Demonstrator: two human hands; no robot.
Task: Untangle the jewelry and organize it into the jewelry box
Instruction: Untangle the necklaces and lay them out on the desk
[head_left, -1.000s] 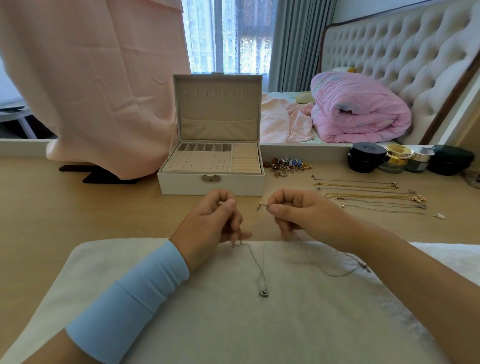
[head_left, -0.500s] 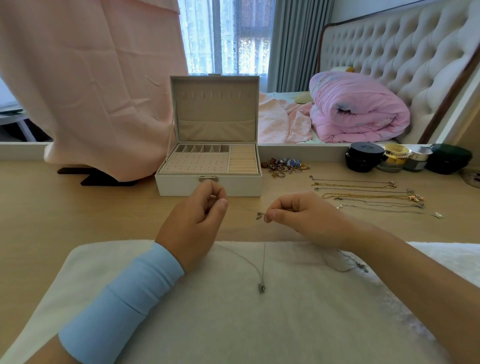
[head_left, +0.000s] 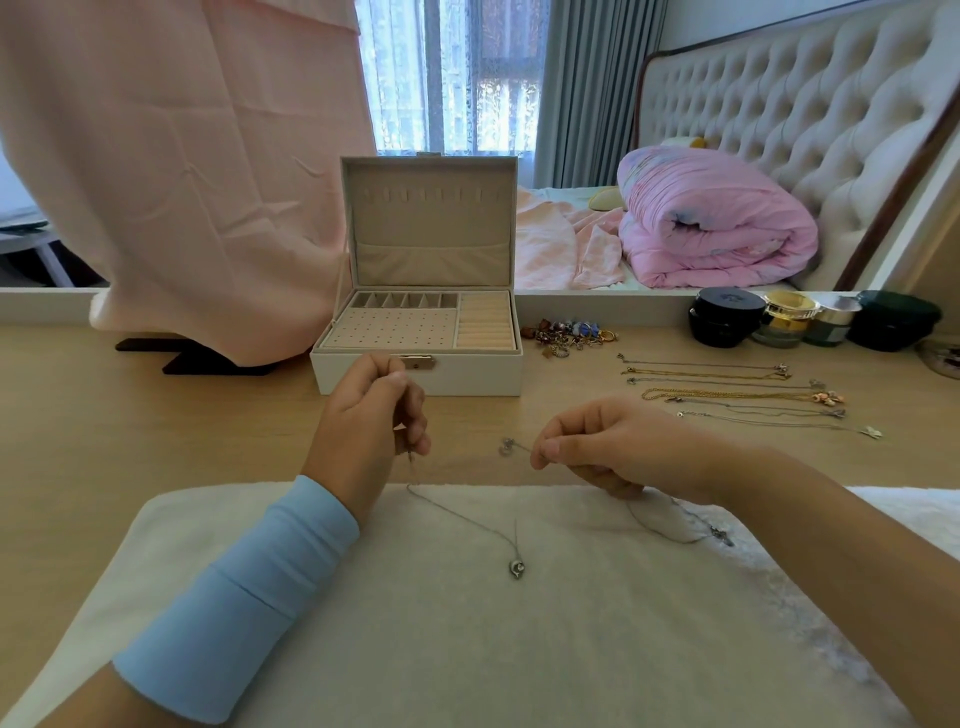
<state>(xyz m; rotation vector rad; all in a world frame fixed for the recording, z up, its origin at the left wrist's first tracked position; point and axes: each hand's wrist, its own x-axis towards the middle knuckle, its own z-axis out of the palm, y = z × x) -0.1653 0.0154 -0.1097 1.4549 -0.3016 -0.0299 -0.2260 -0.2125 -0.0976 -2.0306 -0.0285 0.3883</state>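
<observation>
Hands drew wider apart: left hand (head_left: 369, 421) pinched the silver necklace (head_left: 467, 525), right hand (head_left: 608, 447) pinched its clasp end; strand likely coming free.

Bright daylight from the window (head_left: 452, 78) behind; soft shadows, sharp focus, wide-angle bending at edges

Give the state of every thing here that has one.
jewelry box, open, lid upright.
silver necklace, held between both hands, pendant on the towel.
left hand, pinching the chain.
right hand, pinching the clasp end.
row of necklaces, laid straight on the desk.
black jar, lid on.
</observation>
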